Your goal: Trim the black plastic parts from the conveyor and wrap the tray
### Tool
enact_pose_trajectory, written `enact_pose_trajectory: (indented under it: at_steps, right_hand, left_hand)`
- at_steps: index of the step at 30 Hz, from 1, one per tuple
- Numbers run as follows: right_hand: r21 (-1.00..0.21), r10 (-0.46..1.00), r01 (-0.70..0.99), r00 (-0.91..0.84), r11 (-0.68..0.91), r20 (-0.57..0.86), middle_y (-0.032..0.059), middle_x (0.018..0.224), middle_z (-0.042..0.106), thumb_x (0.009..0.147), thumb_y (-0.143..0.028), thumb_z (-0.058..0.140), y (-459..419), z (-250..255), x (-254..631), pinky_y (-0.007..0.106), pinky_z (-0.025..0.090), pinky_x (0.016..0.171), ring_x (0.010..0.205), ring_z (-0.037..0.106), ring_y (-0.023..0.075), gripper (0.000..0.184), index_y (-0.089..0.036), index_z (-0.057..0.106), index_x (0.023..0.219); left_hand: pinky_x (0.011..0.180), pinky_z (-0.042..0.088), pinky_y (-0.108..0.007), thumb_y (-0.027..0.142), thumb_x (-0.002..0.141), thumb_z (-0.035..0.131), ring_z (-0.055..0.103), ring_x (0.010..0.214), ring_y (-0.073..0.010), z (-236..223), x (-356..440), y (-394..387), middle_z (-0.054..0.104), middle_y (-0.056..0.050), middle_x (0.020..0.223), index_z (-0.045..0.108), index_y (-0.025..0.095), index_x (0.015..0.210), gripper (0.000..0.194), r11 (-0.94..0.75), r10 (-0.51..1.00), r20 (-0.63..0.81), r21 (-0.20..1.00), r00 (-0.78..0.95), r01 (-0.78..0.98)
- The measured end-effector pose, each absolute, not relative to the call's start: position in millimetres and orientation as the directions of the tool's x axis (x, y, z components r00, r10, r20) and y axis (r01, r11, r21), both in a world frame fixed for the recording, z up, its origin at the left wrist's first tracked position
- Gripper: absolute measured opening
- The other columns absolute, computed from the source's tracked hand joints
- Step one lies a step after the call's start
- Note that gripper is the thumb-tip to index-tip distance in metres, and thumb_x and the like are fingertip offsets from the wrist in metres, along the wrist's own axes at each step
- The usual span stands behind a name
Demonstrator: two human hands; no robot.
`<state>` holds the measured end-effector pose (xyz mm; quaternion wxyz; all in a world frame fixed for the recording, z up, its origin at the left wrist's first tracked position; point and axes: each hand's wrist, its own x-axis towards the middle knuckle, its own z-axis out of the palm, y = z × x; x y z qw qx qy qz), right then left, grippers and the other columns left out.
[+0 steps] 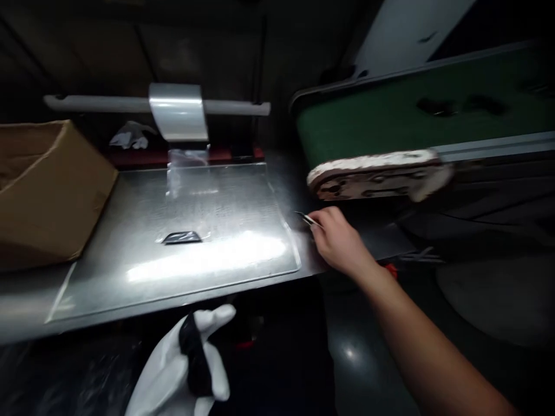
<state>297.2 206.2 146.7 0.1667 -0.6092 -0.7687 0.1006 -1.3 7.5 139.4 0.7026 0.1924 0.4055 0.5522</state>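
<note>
My left hand point(182, 364), in a white glove, is below the metal table's front edge. Its fingers are curled round a dark, elongated black piece point(194, 355), whose exact kind I cannot make out. My bare right hand point(336, 237) is at the table's right end, pinching a slim pen-like tool point(309, 219) with a dark tip that points left. A small black flat part point(182, 237) lies on the clear sheet point(234, 202) covering the table, with what looks like clear film around it.
A cardboard box point(47, 202) stands at the left. Behind the sheet, a roll of clear film point(178, 112) hangs on a white bar point(104, 104). At the right, a green conveyor belt point(373, 118) carries dark pieces point(436, 107); its worn end frame point(373, 176) is close beyond my right hand.
</note>
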Motion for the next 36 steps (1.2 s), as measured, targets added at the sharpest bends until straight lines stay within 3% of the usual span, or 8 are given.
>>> enact_pose_trajectory:
  at_steps: [4,7,11,22,29,36]
  right_hand:
    - [-0.735,0.825,0.544,-0.564,0.404,0.037,0.0054,0.131,0.074,0.108,-0.031,0.051,142.8,172.2,258.4,0.036,0.060,0.097,0.116,0.072,0.0236,0.039,-0.030,0.059,0.145]
    - [-0.841,0.703,0.348,-0.710,0.414,0.052,-0.0003,0.137,0.073,0.106,-0.027,0.058,113.0,184.1,228.3,0.031,0.059,0.103,0.121,0.072,0.0197,0.043,-0.036,0.058,0.148]
    - [-0.850,0.700,0.304,-0.707,0.430,0.102,-0.0024,0.128,0.077,0.103,-0.023,0.063,103.1,187.6,202.5,0.024,0.062,0.092,0.112,0.075,0.0173,0.040,-0.035,0.063,0.141]
    - [-0.859,0.613,0.289,-0.789,0.422,0.035,-0.0022,0.114,0.079,0.106,-0.026,0.058,99.9,181.9,179.2,0.023,0.058,0.086,0.098,0.075,0.0134,0.026,-0.027,0.068,0.130]
    - [-0.871,0.572,0.246,-0.819,0.426,0.048,0.0002,0.097,0.073,0.107,-0.022,0.056,101.1,184.7,180.2,0.027,0.052,0.074,0.083,0.068,0.0133,0.021,-0.022,0.070,0.123]
    - [-0.884,0.538,0.244,-0.843,0.399,0.010,0.0007,0.092,0.070,0.107,-0.021,0.053,104.4,186.6,181.1,0.027,0.048,0.069,0.078,0.063,0.0125,0.017,-0.019,0.069,0.114]
  left_hand:
    - [0.038,0.036,-0.018,0.044,0.095,0.064,0.060,0.043,-0.0068,140.4,1.3,20.7,0.075,-0.016,0.131,0.074,0.027,0.128,0.038,0.236,0.972,-0.189,0.729,0.142,-0.642]
    - [0.040,0.033,-0.018,0.045,0.098,0.059,0.055,0.039,-0.0062,135.3,-2.5,21.7,0.082,-0.012,0.096,0.068,0.026,0.135,0.043,0.248,0.969,-0.184,0.710,0.167,-0.660]
    - [0.041,0.030,-0.017,0.045,0.100,0.057,0.047,0.039,-0.0055,136.2,-4.7,17.8,0.077,-0.007,0.072,0.064,0.024,0.141,0.046,0.243,0.970,-0.154,0.677,0.188,-0.695]
    - [0.040,0.028,-0.019,0.049,0.097,0.062,0.045,0.038,-0.0067,143.1,-10.1,9.9,0.076,-0.008,0.069,0.063,0.024,0.142,0.052,0.334,0.941,-0.265,0.637,0.209,-0.695]
    - [0.040,0.027,-0.018,0.049,0.097,0.064,0.046,0.037,-0.0073,150.0,-13.6,13.3,0.075,-0.007,0.066,0.060,0.022,0.146,0.055,0.402,0.915,-0.291,0.613,0.279,-0.680]
    - [0.041,0.035,-0.017,0.045,0.102,0.056,0.046,0.037,-0.0072,145.2,-17.5,13.2,0.073,-0.008,0.065,0.055,0.016,0.147,0.053,0.365,0.928,-0.180,0.622,0.327,-0.693]
